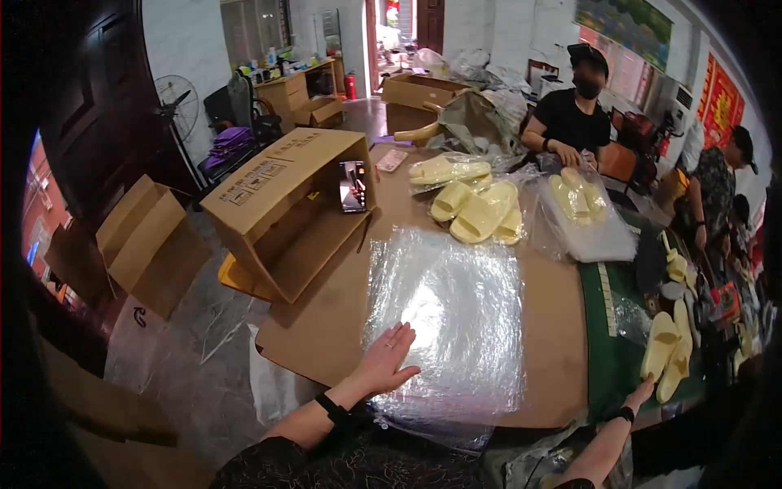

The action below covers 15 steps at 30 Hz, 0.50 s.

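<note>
"Any writing?"
"Dark print on the brown cardboard box."
"Hands?"
"Left hand flat, thumb apart, over clear plastic sheets by the brown table's near edge. Right hand touches pale-yellow slippers beyond its right edge; grip unclear."

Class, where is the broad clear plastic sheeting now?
In the head view, the clear plastic sheeting lies at centre on the brown tabletop, the left hand over its left side, yellow slippers at its far edge.
</note>
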Each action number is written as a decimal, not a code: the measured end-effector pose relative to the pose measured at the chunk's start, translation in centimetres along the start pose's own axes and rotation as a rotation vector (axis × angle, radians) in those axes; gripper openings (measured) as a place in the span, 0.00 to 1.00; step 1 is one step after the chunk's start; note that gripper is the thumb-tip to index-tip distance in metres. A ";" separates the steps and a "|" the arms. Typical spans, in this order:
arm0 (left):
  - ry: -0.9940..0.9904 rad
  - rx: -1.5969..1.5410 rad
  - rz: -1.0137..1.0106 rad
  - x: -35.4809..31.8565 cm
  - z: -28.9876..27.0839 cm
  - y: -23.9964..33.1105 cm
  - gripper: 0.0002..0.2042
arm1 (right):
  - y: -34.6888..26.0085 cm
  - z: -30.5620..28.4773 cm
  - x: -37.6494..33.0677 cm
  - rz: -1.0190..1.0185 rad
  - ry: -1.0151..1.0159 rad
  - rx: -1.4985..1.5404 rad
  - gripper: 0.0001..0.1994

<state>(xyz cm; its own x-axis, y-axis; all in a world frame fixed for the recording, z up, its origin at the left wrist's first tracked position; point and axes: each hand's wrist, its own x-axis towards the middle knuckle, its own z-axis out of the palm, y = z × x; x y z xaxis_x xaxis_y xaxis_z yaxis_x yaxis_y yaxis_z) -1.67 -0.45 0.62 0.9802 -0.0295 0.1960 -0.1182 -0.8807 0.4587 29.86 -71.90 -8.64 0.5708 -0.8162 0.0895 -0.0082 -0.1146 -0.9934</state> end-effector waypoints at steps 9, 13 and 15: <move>0.031 -0.008 -0.013 -0.4 -0.1 -0.2 0.39 | -9.5 -5.8 -14.5 0.203 -0.401 0.802 0.11; 0.054 -0.031 -0.011 -0.5 -0.1 -0.6 0.38 | -17.8 -4.2 -23.1 0.232 -0.572 0.831 0.10; 0.090 -0.038 0.044 0.2 0.0 -0.2 0.39 | -20.3 -4.5 -26.5 0.274 -0.753 0.857 0.10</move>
<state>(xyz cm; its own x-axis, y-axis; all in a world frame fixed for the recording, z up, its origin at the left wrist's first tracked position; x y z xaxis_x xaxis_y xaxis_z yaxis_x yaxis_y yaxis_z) -1.47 -0.34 0.54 0.9558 -0.0235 0.2930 -0.1683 -0.8610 0.4800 11.19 -50.55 9.45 0.9800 -0.1800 0.0853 0.1853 0.6666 -0.7221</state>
